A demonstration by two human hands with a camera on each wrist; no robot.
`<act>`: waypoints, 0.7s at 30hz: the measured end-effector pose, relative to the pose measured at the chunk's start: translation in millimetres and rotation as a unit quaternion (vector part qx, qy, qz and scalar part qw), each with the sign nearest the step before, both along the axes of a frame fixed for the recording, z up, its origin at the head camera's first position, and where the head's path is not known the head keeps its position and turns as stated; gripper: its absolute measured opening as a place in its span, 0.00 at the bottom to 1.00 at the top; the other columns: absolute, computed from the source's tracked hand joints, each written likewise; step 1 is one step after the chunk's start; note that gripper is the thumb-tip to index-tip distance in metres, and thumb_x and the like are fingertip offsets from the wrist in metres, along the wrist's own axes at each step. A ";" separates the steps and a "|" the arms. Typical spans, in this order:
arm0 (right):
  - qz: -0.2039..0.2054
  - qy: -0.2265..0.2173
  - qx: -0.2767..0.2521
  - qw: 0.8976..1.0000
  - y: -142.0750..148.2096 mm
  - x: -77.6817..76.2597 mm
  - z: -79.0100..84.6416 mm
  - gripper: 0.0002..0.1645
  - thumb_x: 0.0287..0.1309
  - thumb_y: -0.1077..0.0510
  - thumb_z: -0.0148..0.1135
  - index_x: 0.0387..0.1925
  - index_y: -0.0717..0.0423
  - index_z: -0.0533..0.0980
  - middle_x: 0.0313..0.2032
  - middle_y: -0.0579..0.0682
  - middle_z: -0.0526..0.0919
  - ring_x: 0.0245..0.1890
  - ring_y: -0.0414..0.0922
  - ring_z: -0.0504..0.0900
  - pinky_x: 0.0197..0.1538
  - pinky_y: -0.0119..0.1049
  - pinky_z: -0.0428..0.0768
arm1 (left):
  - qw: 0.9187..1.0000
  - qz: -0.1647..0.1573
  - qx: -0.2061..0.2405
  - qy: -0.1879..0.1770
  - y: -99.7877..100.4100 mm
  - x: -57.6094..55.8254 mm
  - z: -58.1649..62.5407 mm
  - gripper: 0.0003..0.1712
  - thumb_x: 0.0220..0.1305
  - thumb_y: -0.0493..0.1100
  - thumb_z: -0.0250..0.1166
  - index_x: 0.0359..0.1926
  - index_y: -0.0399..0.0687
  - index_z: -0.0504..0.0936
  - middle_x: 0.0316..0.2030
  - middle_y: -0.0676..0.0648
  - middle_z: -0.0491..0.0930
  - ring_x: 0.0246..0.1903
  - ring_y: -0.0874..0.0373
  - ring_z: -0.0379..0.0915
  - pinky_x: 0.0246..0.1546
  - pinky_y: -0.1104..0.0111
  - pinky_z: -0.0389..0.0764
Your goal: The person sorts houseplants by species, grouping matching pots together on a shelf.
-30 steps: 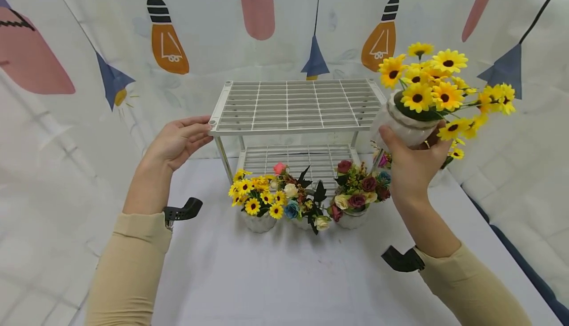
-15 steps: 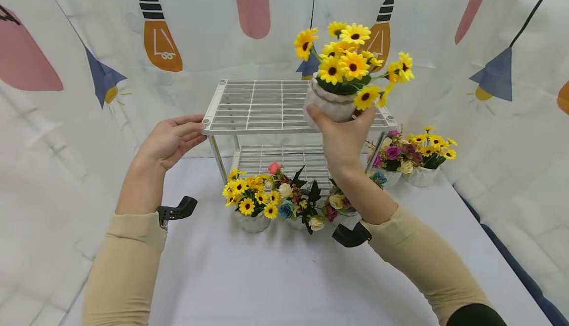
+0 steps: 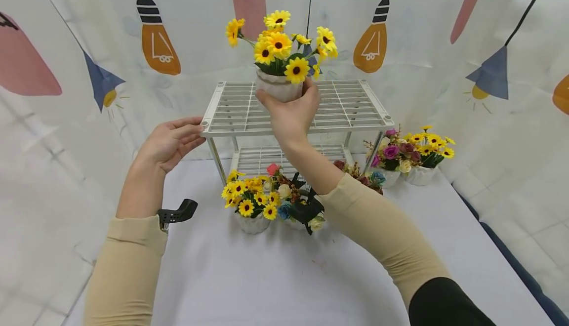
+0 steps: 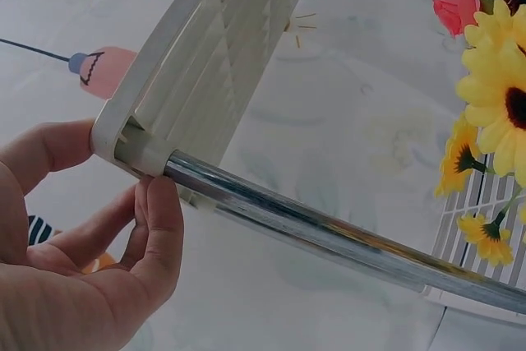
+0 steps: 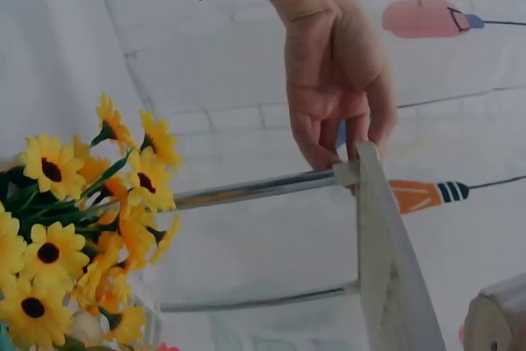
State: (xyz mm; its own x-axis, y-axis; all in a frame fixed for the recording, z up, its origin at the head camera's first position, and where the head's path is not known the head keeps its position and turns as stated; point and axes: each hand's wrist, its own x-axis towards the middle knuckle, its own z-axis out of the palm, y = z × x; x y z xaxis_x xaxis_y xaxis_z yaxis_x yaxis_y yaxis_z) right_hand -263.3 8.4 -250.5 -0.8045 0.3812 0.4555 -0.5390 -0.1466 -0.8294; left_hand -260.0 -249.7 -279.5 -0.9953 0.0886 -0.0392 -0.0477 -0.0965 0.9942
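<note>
My right hand (image 3: pixel 295 113) grips a white pot of yellow artificial sunflowers (image 3: pixel 279 86) by its side, above the left-middle part of the upper tier of a white two-tier wire rack (image 3: pixel 346 106). Whether the pot's base touches the grid cannot be told. My left hand (image 3: pixel 171 143) holds the rack's front left corner; in the left wrist view its thumb and fingers (image 4: pixel 160 228) pinch the corner at the metal post (image 4: pixel 271 211). The right wrist view shows that same left hand (image 5: pixel 341 88) at the corner, and part of a pot (image 5: pixel 500 314) low on the right.
Before the rack stand a potted sunflower (image 3: pixel 252 223), a mixed rose pot (image 3: pixel 284 192) and another rose pot (image 3: pixel 355 170), partly behind my right arm. To the rack's right are a purple-flowered pot (image 3: pixel 391 154) and a sunflower pot (image 3: pixel 421 175). A white cloth (image 3: pixel 266 276) covers the table.
My right hand has carried the sunflower pot leftward from beyond the rack's right side to over its upper tier. The left hand has stayed on the rack's corner.
</note>
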 end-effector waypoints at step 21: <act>-0.100 -0.270 0.187 0.939 -66.3 -53.4 16.3 0.63 0.41 0.41 0.87 0.72 0.54 0.60 0.67 0.48 0.64 0.65 0.41 0.64 0.65 0.29 0.70 | 1.000 -0.001 0.010 0.003 -0.4 2.0 0.9 0.35 0.71 0.37 0.68 0.71 0.29 0.64 0.52 0.48 0.80 0.50 0.60 0.82 0.56 0.69 0.79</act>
